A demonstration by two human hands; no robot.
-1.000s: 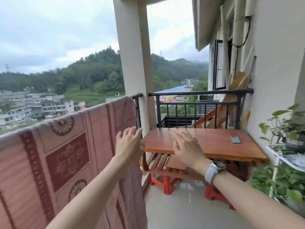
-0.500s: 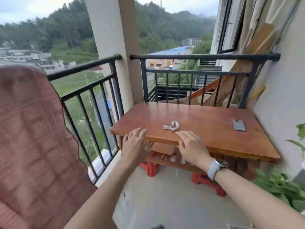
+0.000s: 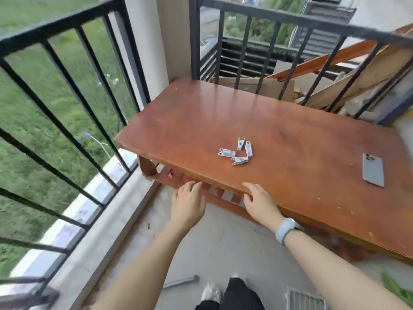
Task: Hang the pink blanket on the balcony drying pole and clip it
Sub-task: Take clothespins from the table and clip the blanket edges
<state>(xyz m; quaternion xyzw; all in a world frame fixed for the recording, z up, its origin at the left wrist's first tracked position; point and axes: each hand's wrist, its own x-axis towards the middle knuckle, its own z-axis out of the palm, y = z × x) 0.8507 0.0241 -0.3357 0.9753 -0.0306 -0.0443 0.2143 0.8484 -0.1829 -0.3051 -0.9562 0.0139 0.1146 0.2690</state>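
With your left hand (image 3: 188,204) and right hand (image 3: 260,201) both loose and holding nothing, reach over the table (image 3: 201,117) edge and pinch one clip (image 3: 239,161) cleanly from the cluster.

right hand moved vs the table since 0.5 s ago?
Barely. The right hand stays at the table's near edge, the clips just beyond it; mostly the camera tilted down.

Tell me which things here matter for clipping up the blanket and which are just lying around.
For the job: clips on the wooden table; left hand and right hand, both empty.

Lying about: phone, wood scraps behind the railing, metal rod on the floor.
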